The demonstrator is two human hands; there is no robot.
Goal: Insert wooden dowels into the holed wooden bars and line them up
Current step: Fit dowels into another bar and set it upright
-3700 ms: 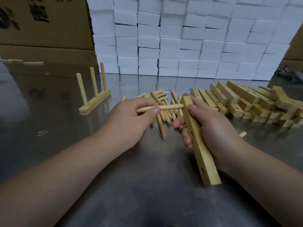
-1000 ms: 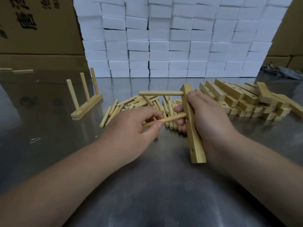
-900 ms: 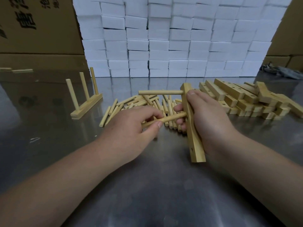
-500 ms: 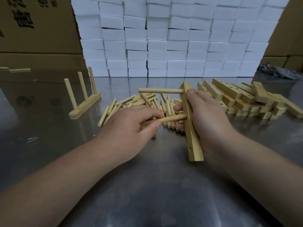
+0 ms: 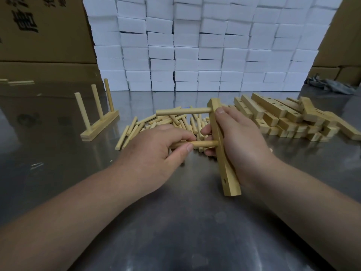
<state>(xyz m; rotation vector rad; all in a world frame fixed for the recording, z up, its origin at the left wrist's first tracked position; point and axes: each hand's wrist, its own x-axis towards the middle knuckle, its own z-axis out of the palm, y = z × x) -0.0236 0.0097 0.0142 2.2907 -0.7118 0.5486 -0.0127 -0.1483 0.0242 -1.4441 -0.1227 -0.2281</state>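
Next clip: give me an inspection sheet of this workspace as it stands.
Surface: reflective steel table.
Job's things: holed pale wooden bar in hand, upper round wooden dowel seated, middle wooden dowel at its hole, lowest hole empty; loose dowel pile and spare bar pile behind; finished three-dowel bar standing far left.
Clutter: grey crumpled material far right, kind unclear.
Hands: left hand pinches the middle dowel; right hand grips the bar.
Cables: nothing seen.
Surroundings: stacked white foam blocks, brown cardboard boxes.
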